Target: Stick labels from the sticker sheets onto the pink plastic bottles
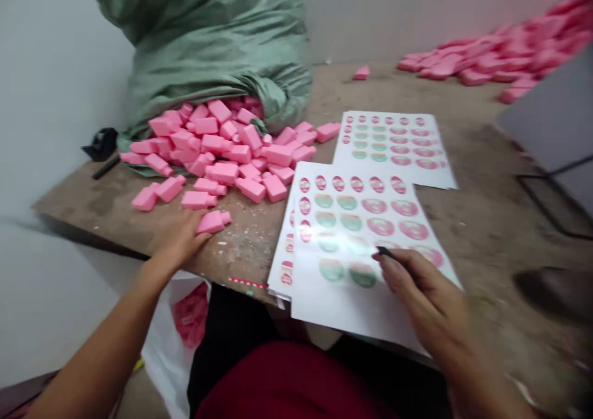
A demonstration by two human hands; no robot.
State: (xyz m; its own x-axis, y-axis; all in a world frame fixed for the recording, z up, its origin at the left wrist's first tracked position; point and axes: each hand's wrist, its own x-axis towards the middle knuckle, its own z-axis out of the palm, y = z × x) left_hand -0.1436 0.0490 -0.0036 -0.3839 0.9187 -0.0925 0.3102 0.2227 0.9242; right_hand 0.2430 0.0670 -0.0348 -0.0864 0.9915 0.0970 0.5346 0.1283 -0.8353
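Note:
My left hand (pixel 183 237) is closed on a pink bottle (pixel 212 222) at the table's near edge, in front of the heap of pink bottles (pixel 222 172). Between the thumb and fingers of my right hand (pixel 417 283) is a small dark tool (pixel 385 253), held over the upper sheet of stickers (pixel 343 301). That sheet carries rows of red ovals, green and pink labels, and lies on other sheets. Another sticker sheet (pixel 393 172) is just behind it.
A green sack (pixel 222 48) stands behind the bottles. Black objects (pixel 102 145) lie at the table's left edge. More pink pieces (pixel 491 54) are piled at the back right, near a grey panel (pixel 551 110). A white bag (pixel 162 345) hangs below the table (pixel 482 233).

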